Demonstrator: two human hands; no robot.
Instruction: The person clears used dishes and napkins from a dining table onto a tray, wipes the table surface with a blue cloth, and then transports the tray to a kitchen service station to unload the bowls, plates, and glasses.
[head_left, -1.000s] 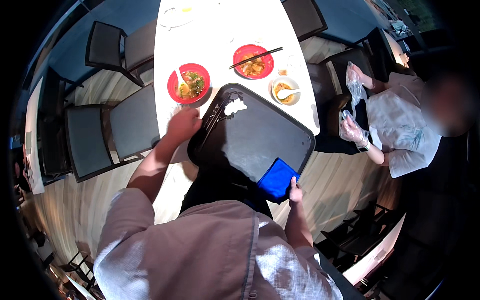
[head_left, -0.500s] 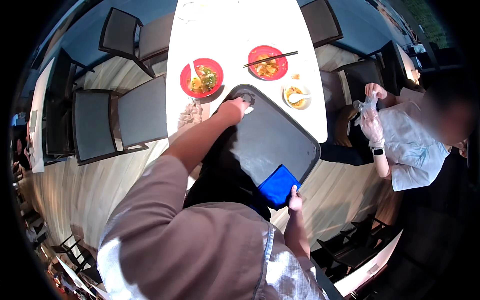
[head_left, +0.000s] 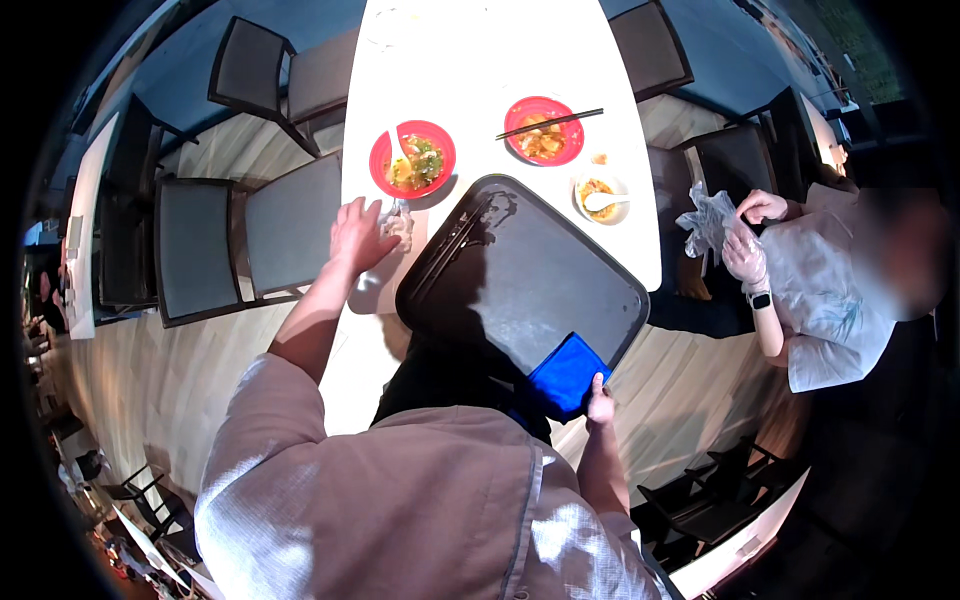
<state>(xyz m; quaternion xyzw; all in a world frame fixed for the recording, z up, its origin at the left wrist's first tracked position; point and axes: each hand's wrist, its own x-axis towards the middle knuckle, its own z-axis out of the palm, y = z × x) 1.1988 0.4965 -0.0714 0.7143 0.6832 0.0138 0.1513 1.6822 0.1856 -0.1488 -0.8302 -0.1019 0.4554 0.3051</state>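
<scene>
Blue folded cloth (head_left: 566, 378), lower centre, is gripped against the black rectangular tray (head_left: 545, 275) by the right hand (head_left: 600, 402), while the spread left hand (head_left: 360, 238), apparently empty, is held near crumpled pale tissue (head_left: 403, 222), food-filled round red bowls (head_left: 415, 162) being left on the white table (head_left: 480, 60).

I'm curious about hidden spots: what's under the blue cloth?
The black tray runs under the blue cloth. The right hand shows its thumb at the cloth's edge; its other fingers, and anything between cloth and tray, are covered.

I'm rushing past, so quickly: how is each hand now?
Left hand: open, beside a crumpled pile.
Right hand: closed, holding blue cloth at the tray's edge.
</scene>
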